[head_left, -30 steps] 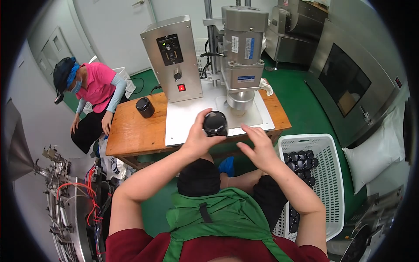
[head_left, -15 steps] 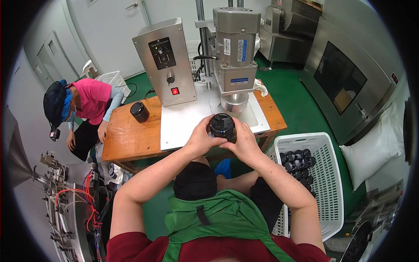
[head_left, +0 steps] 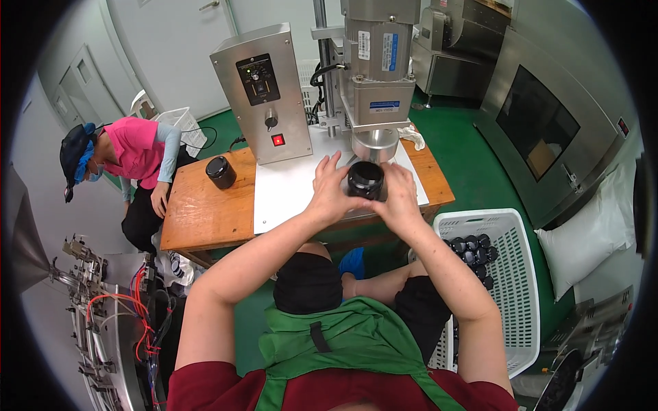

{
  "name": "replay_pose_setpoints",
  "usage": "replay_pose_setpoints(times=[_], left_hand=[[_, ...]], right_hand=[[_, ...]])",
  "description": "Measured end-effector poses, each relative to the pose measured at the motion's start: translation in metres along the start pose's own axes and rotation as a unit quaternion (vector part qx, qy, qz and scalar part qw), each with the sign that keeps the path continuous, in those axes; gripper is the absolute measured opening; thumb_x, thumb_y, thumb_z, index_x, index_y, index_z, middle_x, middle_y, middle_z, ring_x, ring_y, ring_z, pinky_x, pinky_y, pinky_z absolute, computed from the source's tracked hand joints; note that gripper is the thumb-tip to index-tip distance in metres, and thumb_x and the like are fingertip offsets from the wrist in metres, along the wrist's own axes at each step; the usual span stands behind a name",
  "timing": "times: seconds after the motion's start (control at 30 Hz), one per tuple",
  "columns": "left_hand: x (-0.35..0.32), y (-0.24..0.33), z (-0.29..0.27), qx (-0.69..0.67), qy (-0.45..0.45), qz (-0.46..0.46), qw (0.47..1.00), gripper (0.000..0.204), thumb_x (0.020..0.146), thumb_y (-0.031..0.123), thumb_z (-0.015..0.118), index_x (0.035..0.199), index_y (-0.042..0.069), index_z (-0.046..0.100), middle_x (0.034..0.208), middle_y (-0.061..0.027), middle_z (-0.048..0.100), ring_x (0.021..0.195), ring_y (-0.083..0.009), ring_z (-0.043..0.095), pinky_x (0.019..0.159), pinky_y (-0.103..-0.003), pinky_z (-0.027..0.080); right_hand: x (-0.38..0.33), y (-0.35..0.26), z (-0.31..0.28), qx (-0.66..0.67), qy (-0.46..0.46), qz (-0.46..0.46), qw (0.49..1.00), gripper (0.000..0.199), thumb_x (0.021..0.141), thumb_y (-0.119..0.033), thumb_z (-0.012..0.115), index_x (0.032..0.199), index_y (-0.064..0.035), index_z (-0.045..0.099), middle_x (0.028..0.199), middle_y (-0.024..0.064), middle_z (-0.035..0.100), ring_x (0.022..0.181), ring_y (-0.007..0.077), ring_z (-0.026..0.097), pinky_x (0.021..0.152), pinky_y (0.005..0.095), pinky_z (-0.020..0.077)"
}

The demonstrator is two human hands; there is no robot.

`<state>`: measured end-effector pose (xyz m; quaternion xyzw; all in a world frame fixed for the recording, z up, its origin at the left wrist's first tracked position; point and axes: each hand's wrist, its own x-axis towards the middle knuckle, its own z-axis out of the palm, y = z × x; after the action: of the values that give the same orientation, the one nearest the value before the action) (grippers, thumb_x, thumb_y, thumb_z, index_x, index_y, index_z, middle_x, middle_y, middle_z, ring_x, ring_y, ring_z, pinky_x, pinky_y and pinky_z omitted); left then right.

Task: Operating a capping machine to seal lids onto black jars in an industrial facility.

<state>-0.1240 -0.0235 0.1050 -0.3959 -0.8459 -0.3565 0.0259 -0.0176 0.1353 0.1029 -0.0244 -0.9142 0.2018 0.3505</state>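
Between my two hands is a black lidded jar, upright, just in front of the round metal head of the motor-driven machine. My left hand grips its left side, thumb along the near face. From the right, my right hand wraps it the same way, and the thumbs nearly meet. The jar hangs over or rests on the near part of the white base plate; I cannot tell which. A second black jar stands on the wooden table at the left.
A steel control box with a lit red switch stands left of the machine. At my right, a white basket holds several black jars. A person in pink bends beside the table's left end. Steel machinery with red tubes stands lower left.
My hands and the jar have moved forward and slightly right, closer to the machine's round head. The person in pink has shifted, with the head turned lower and an arm bent.
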Motion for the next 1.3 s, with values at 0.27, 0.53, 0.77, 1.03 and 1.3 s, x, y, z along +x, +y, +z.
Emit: replay_pose_setpoints(times=[0.27,0.53,0.77,1.03,1.3], left_hand=[[0.053,-0.019,0.022,-0.040,0.011,0.012,0.999,0.096,0.050,0.043,0.091,0.130,0.004,0.056,0.145,-0.0201,0.045,0.138,-0.0458,0.031,0.115,-0.051,0.027],[0.050,-0.012,0.037,-0.133,0.058,0.004,0.989,0.091,0.049,0.040,0.092,0.120,-0.004,0.056,0.133,-0.0306,0.049,0.131,-0.0464,0.039,0.111,-0.048,0.032],[0.046,-0.003,0.033,-0.203,0.042,-0.040,0.977,0.094,0.049,0.030,0.093,0.126,-0.005,0.051,0.120,-0.0252,0.060,0.120,-0.0412,0.052,0.105,-0.044,0.039],[0.044,0.003,0.031,-0.213,0.055,-0.049,0.974,0.108,0.051,0.024,0.093,0.136,-0.011,0.036,0.116,-0.0263,0.062,0.113,-0.0408,0.059,0.099,-0.042,0.047],[0.046,0.008,0.019,-0.242,0.032,-0.072,0.967,0.095,0.051,0.028,0.093,0.125,-0.007,0.045,0.115,-0.0232,0.064,0.110,-0.0329,0.062,0.097,-0.038,0.048]], right_hand=[[0.038,0.031,0.006,0.254,-0.133,0.152,0.946,0.066,0.067,-0.017,0.086,0.122,0.0033,0.056,0.114,0.0205,0.065,0.110,0.0330,0.063,0.097,0.0414,0.0477],[0.030,0.051,0.023,0.215,-0.106,0.125,0.963,0.068,0.072,-0.010,0.084,0.129,0.0056,0.049,0.115,0.0160,0.065,0.106,0.0227,0.062,0.094,0.0361,0.0484],[0.023,0.070,0.033,0.186,-0.082,0.110,0.973,0.062,0.069,-0.014,0.087,0.119,0.0059,0.058,0.106,0.0174,0.069,0.097,0.0246,0.066,0.086,0.0344,0.0499],[0.027,0.059,0.027,0.185,-0.079,0.116,0.973,0.060,0.070,-0.019,0.087,0.117,0.0059,0.059,0.102,0.0179,0.071,0.094,0.0245,0.067,0.083,0.0351,0.0507],[0.037,0.036,0.015,0.090,-0.103,0.166,0.977,0.037,0.072,-0.022,0.085,0.090,0.0042,0.066,0.081,0.0117,0.068,0.071,0.0170,0.061,0.064,0.0350,0.0493]])
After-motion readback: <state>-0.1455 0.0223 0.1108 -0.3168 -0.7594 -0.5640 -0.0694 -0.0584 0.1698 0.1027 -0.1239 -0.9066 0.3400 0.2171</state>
